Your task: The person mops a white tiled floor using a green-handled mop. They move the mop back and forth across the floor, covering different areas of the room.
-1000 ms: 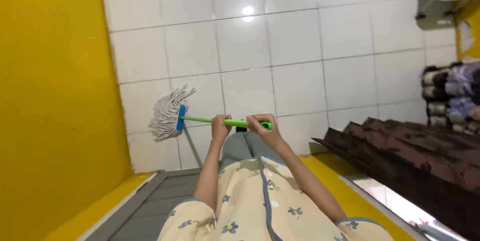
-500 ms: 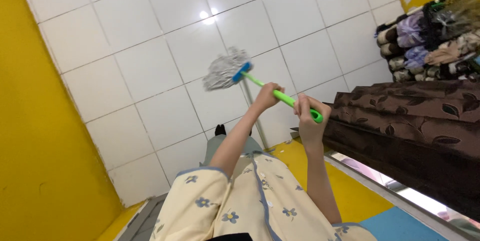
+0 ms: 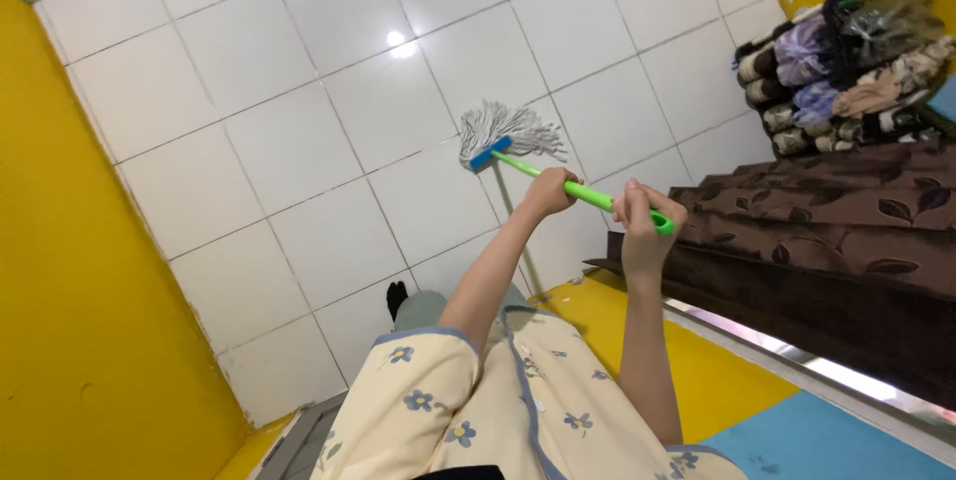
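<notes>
mopping is the step in hand: the left hand [image 3: 549, 191] is wrapped around the middle of the green mop handle [image 3: 588, 195], and the right hand [image 3: 642, 224] has its grip closed around the top end. the grey string mop head [image 3: 506, 129] lies on the white tiled floor [image 3: 299, 121], near the brown patterned fabric [image 3: 827, 231]. a next stroke would call for both grips staying firm and the head kept flat on the tiles.
</notes>
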